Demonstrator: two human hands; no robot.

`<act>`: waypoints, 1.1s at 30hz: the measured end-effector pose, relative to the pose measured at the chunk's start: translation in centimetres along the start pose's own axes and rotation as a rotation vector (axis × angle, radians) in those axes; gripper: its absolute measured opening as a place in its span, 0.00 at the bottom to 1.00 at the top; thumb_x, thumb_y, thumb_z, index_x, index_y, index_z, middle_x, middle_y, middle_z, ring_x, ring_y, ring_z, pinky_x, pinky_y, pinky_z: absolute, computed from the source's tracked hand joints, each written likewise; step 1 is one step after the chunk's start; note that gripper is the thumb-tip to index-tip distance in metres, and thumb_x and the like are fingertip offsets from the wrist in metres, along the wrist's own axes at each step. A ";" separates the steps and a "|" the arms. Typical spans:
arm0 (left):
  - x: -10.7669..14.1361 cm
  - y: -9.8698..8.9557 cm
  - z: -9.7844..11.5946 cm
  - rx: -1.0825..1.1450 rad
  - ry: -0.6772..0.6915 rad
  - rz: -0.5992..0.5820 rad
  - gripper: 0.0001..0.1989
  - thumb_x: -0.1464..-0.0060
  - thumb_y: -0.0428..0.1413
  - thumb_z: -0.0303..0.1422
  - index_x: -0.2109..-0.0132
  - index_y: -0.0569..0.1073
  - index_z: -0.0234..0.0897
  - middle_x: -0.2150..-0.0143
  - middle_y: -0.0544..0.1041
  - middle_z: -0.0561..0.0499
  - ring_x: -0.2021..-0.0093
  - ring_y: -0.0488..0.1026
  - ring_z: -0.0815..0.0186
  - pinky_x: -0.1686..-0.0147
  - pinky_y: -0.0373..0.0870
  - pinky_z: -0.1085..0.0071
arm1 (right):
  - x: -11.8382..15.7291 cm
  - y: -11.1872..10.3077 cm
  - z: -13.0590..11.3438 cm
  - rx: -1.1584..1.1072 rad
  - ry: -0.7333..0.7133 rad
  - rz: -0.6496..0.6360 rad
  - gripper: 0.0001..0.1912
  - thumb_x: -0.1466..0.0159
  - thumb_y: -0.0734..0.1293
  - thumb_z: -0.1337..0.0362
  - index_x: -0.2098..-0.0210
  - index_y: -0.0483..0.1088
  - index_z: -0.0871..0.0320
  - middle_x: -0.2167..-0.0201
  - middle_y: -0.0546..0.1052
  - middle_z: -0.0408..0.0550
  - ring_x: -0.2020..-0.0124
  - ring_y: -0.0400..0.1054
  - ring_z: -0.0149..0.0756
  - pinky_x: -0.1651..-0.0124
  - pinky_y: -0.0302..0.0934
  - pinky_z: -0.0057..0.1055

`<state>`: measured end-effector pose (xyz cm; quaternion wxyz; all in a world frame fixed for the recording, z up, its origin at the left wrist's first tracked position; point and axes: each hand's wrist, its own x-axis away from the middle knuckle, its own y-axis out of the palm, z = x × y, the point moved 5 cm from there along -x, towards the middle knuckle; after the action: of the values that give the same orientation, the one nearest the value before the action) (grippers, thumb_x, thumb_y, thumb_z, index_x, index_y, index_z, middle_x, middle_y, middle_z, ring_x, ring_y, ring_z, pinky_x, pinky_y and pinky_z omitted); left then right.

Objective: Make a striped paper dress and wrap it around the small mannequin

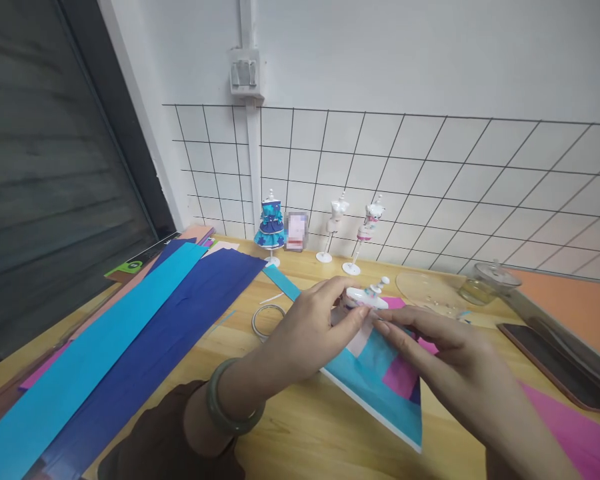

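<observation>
A small white mannequin (367, 297) lies tilted between my hands, its knobbed neck pointing up and right. My left hand (313, 327) is wrapped round its body, thumb on the near side. A skirt of blue, pink and pale patches (380, 380) with a white lower edge hangs from it toward me. My right hand (430, 340) has its thumb and fingers pinched together at the top of the skirt, by the mannequin's waist. Whatever lies between those fingertips is mostly hidden.
Long blue sheets (180, 320) cover the left side. A dressed mannequin (271, 227) and two other mannequins stand at the back. A tape roll (269, 321) lies left of centre. On the right are a glass jar (487, 283), a phone (560, 363) and pink paper (575, 433).
</observation>
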<state>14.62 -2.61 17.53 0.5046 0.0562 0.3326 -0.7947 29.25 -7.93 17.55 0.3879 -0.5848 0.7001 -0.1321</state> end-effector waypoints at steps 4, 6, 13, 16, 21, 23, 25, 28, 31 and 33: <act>0.0 0.1 -0.2 0.039 -0.019 -0.012 0.10 0.41 0.49 0.34 0.53 0.68 0.41 0.60 0.75 0.52 0.59 0.72 0.65 0.60 0.68 0.69 | -0.1 0.1 0.0 0.019 -0.015 0.015 0.14 0.38 0.64 0.53 0.59 0.77 0.51 0.65 0.80 0.47 0.61 0.73 0.42 0.71 0.68 0.29; 0.0 0.1 -0.3 0.053 -0.023 -0.013 0.10 0.41 0.49 0.35 0.53 0.68 0.41 0.61 0.75 0.51 0.59 0.72 0.65 0.62 0.68 0.69 | 0.0 0.0 0.0 0.026 -0.003 0.055 0.13 0.39 0.65 0.53 0.61 0.77 0.52 0.67 0.80 0.46 0.63 0.73 0.41 0.73 0.68 0.28; 0.1 0.0 -0.2 0.066 -0.038 -0.029 0.11 0.42 0.50 0.35 0.53 0.68 0.40 0.60 0.76 0.51 0.60 0.73 0.65 0.64 0.68 0.70 | 0.0 0.3 0.2 0.049 0.095 0.092 0.12 0.39 0.65 0.53 0.65 0.74 0.53 0.78 0.73 0.41 0.78 0.67 0.32 0.80 0.61 0.26; 0.0 0.0 -0.1 0.066 -0.033 -0.036 0.10 0.42 0.49 0.35 0.53 0.68 0.40 0.61 0.76 0.51 0.61 0.73 0.66 0.64 0.68 0.70 | -0.2 0.3 0.0 0.066 0.062 0.110 0.11 0.40 0.66 0.53 0.65 0.75 0.53 0.74 0.76 0.43 0.74 0.69 0.33 0.77 0.62 0.26; 0.0 0.0 -0.2 0.034 -0.034 -0.019 0.11 0.43 0.50 0.33 0.53 0.68 0.41 0.59 0.75 0.52 0.59 0.72 0.65 0.62 0.68 0.70 | -0.3 0.2 -0.1 0.076 0.037 0.134 0.10 0.39 0.66 0.55 0.67 0.74 0.53 0.73 0.77 0.43 0.75 0.68 0.33 0.77 0.62 0.26; 0.1 0.1 -0.2 0.023 -0.025 -0.014 0.11 0.44 0.51 0.32 0.53 0.68 0.41 0.58 0.75 0.52 0.58 0.72 0.65 0.62 0.68 0.70 | -0.4 0.2 -0.1 0.075 0.042 0.145 0.09 0.39 0.66 0.55 0.67 0.74 0.53 0.73 0.77 0.43 0.76 0.68 0.33 0.78 0.61 0.26; 0.1 0.1 -0.2 0.022 -0.018 -0.018 0.11 0.44 0.51 0.32 0.53 0.68 0.41 0.58 0.75 0.52 0.58 0.72 0.64 0.62 0.68 0.70 | -0.4 0.2 -0.1 0.069 0.046 0.154 0.09 0.40 0.66 0.55 0.67 0.74 0.53 0.73 0.77 0.43 0.76 0.67 0.33 0.78 0.61 0.27; 0.0 0.1 -0.2 0.024 -0.012 -0.025 0.10 0.44 0.50 0.32 0.54 0.68 0.41 0.58 0.74 0.52 0.58 0.72 0.65 0.62 0.68 0.70 | -0.3 0.3 0.0 0.057 0.051 0.158 0.09 0.40 0.66 0.56 0.67 0.74 0.53 0.75 0.76 0.42 0.77 0.66 0.32 0.78 0.61 0.26; 0.0 0.1 -0.2 0.022 -0.004 -0.024 0.09 0.44 0.50 0.31 0.54 0.67 0.41 0.60 0.74 0.53 0.60 0.71 0.66 0.61 0.67 0.70 | -0.4 0.3 0.0 0.050 0.053 0.154 0.08 0.40 0.66 0.56 0.68 0.73 0.53 0.76 0.74 0.41 0.78 0.65 0.31 0.78 0.60 0.25; 0.0 0.1 -0.2 0.025 -0.003 -0.023 0.08 0.43 0.51 0.32 0.55 0.67 0.41 0.61 0.74 0.54 0.61 0.71 0.66 0.61 0.67 0.70 | -0.5 0.3 -0.1 0.044 0.047 0.157 0.08 0.40 0.66 0.56 0.68 0.72 0.54 0.75 0.75 0.42 0.77 0.65 0.31 0.78 0.61 0.25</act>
<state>14.68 -2.53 17.30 0.4950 0.0575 0.3223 -0.8048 28.99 -7.45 17.58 0.3934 -0.5160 0.7496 -0.1305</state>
